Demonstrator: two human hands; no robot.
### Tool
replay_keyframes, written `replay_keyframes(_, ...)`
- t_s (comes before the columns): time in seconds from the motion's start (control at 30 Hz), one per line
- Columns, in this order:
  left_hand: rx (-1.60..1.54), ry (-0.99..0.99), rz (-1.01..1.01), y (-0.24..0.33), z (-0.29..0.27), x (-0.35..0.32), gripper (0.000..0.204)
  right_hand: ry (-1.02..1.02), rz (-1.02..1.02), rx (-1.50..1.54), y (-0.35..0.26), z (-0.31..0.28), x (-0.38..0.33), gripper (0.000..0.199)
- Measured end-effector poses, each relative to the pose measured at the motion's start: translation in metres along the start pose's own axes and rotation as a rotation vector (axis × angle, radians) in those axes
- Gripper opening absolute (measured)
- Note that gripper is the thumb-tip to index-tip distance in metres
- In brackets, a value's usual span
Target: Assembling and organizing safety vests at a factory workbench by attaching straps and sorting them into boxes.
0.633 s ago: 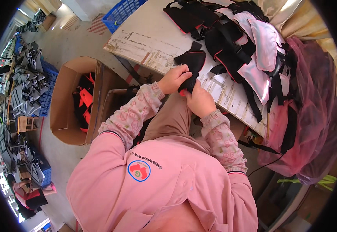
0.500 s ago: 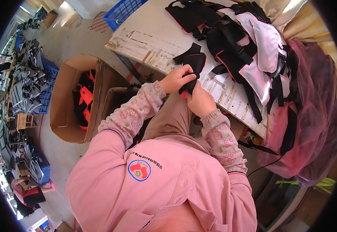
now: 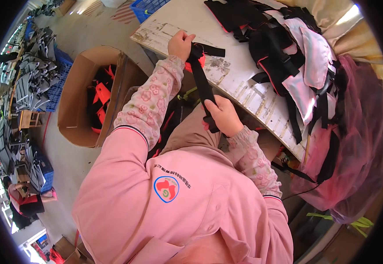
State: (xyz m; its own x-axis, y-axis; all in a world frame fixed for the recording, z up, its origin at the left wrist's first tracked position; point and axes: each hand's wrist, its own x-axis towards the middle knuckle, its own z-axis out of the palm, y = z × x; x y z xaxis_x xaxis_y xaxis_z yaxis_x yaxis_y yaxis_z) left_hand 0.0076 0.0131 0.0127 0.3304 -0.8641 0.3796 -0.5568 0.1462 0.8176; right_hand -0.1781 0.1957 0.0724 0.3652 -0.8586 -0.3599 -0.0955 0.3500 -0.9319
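Black strap (image 3: 202, 81), strung between two hands across the table's near edge. Table (image 3: 158, 31) is white, scuffed, and serves as the landmark.

Left hand (image 3: 181, 46): over the table near its left corner, fingers curled closed at the strap's bunched upper end. Exactly what sits inside the fist is hidden. Red patch (image 3: 199, 61) shows just beside the bunch; a loose black tail (image 3: 213, 49) sticks out rightward over the tabletop.

Right hand (image 3: 224, 116): just off the table's near edge, above the lap, thumb and fingers pinching the strap low down. A short black end pokes out below the grip.

Key relation: long axis runs from the left hand down toward the body, slanting slightly right, crossing the table edge rather than following it. Looks straight, little slack visible. Left hand is nearer the bunch, right hand nearer the lower end. Cannot tell whether the bunch touches the tabletop.

Pile (image 3: 273, 50) of black and pale pieces: on the table, right of the strap. Carton (image 3: 78, 94): left of the table.
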Motion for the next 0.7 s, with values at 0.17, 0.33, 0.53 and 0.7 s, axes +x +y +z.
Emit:
replay_keyframes(0.17, 0.208, 0.175, -0.057, -0.063, -0.041, 0.03, 0.032, -0.176, -0.061, -0.107, -0.01, 0.02, -0.02, 0.024)
replay_keyframes(0.33, 0.466, 0.257, -0.192, -0.161, -0.18, 0.032, 0.043, -0.32, -0.025, -0.172, 0.007, 0.018, -0.042, 0.024)
replay_keyframes(0.53, 0.731, 0.094, -0.473, -0.27, -0.227, -0.08, 0.048, -0.035, -0.534, -0.6, 0.004, 0.022, -0.008, 0.029)
replay_keyframes(0.7, 0.692, -0.211, -0.434, -0.36, -0.288, -0.253, 0.03, 0.339, -0.696, -0.735, 0.014, -0.05, 0.012, 0.034)
